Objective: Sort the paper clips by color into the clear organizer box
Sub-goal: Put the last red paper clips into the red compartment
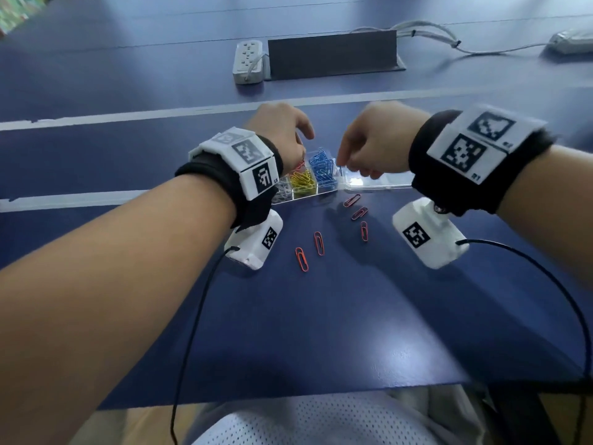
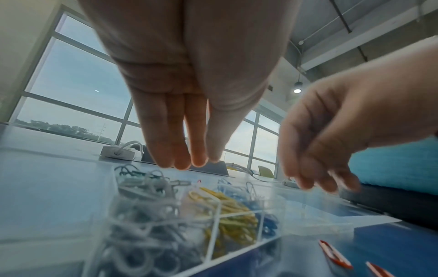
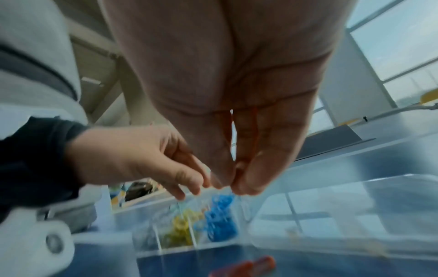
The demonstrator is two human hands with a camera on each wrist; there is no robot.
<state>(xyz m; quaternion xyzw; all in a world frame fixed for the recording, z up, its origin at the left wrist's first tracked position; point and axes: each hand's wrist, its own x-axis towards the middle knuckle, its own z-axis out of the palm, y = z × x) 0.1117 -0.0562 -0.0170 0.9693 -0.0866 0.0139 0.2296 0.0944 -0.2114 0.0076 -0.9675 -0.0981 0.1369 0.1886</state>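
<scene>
The clear organizer box (image 1: 305, 196) sits on the blue table, its lid (image 1: 385, 183) lying open to the right. Its compartments hold white clips (image 2: 142, 221), yellow clips (image 1: 303, 183), blue clips (image 1: 324, 170) and, at the back, red ones (image 1: 300, 165). Several red paper clips (image 1: 318, 243) lie loose on the table in front of the box. My left hand (image 1: 303, 142) hovers over the back compartments with fingers (image 2: 189, 161) straight, together and empty. My right hand (image 1: 345, 163) hangs over the blue compartment's right edge; thumb and fingertips (image 3: 233, 184) pinch together on a blurred reddish sliver, apparently a red clip.
A white power strip (image 1: 249, 61) and a dark grey upright panel (image 1: 333, 54) stand at the back, with cables (image 1: 449, 40) trailing right. The table's front edge (image 1: 288, 393) is near my lap. Black cords run from both wrist cameras.
</scene>
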